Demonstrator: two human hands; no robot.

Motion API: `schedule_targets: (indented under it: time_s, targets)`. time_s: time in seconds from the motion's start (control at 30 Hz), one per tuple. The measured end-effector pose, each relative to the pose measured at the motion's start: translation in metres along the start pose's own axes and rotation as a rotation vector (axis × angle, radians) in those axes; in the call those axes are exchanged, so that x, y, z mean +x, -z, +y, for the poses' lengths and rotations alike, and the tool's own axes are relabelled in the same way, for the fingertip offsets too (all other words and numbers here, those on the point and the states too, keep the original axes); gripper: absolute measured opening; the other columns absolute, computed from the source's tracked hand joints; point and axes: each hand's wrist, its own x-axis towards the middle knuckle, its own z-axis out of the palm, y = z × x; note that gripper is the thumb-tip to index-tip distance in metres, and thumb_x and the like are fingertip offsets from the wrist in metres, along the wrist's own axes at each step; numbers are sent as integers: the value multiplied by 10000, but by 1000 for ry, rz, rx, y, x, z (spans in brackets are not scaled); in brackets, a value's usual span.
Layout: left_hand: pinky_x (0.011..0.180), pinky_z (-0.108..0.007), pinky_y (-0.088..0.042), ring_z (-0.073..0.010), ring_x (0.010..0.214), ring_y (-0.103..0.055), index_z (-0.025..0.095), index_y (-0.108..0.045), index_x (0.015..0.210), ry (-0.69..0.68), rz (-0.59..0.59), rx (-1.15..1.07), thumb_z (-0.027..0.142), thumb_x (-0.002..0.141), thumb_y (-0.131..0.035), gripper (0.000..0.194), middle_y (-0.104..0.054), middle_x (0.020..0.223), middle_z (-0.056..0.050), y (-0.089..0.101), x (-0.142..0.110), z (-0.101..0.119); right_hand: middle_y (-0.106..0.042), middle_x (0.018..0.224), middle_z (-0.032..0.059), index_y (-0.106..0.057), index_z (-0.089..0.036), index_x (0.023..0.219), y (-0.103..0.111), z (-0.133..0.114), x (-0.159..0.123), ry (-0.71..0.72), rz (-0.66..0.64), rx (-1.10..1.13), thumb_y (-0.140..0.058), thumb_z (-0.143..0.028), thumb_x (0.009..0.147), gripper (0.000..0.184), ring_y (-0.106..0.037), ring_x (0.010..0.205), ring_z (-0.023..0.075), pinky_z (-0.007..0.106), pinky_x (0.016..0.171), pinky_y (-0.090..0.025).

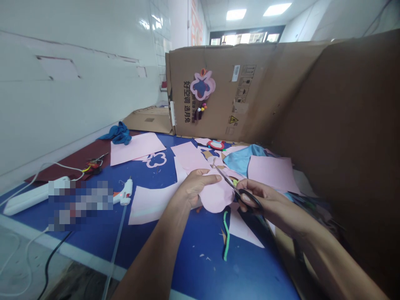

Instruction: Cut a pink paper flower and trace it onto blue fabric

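Note:
My left hand [196,188] pinches a rounded, scalloped piece of pink craft sheet [215,196] near its left edge. My right hand [265,199] grips black-handled scissors [242,192], whose metal blades [222,173] reach up and left across the top of the pink piece. Both hands are close together above the blue table [200,271]. Loose pink sheets [153,204] lie under and around them, and my hands hide part of these sheets. A green pipe cleaner [226,235] lies just below the pink piece.
A hot glue gun [125,193] and a white power strip [31,198] lie at the left, with cables trailing off the table. Beyond them is a blue cloth [117,135]. Cardboard walls [218,91] stand behind and right, with a pink paper flower [202,85] attached.

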Motion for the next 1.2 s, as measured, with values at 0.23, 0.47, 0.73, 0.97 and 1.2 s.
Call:
schedule_targets:
  time_s: [0.23,0.47,0.73,0.97,1.2]
  targets:
    - [581,-315,-594,-211,592,-731,103,-755,951,8,0,-6,127,713,-855,259,-787,830,-138,0,0,1,-535,818,8,-627,-223,1029,1,1,-1,-6,6,-10,-787,-526,940,354,-481,759,187,300,683,-336]
    - [618,-332,-614,-220,621,-746,109,-751,938,3,27,2,125,726,-863,240,-794,835,-143,2,4,-2,-600,824,8,-631,-241,1038,1,-1,-1,-12,0,-64,-799,-550,924,370,-479,737,185,308,682,-314]
    - [622,-332,-614,-221,615,-742,94,-748,957,11,31,23,120,746,-837,230,-786,820,-148,1,2,-1,-613,843,26,-668,-231,1096,4,2,-1,-12,-11,-59,-765,-528,958,341,-510,772,199,325,723,-358]
    - [575,-315,-595,-208,579,-721,97,-736,948,9,22,20,136,733,-848,246,-780,808,-143,1,1,0,-636,897,36,-678,-231,1165,6,6,1,-18,-33,-32,-743,-488,987,320,-532,809,200,336,767,-406]
    - [618,-336,-621,-217,608,-733,90,-745,924,-1,13,16,133,712,-848,239,-783,825,-155,1,2,-2,-627,864,22,-682,-234,1132,7,7,2,-15,-39,-9,-744,-481,988,293,-516,783,179,317,748,-390]
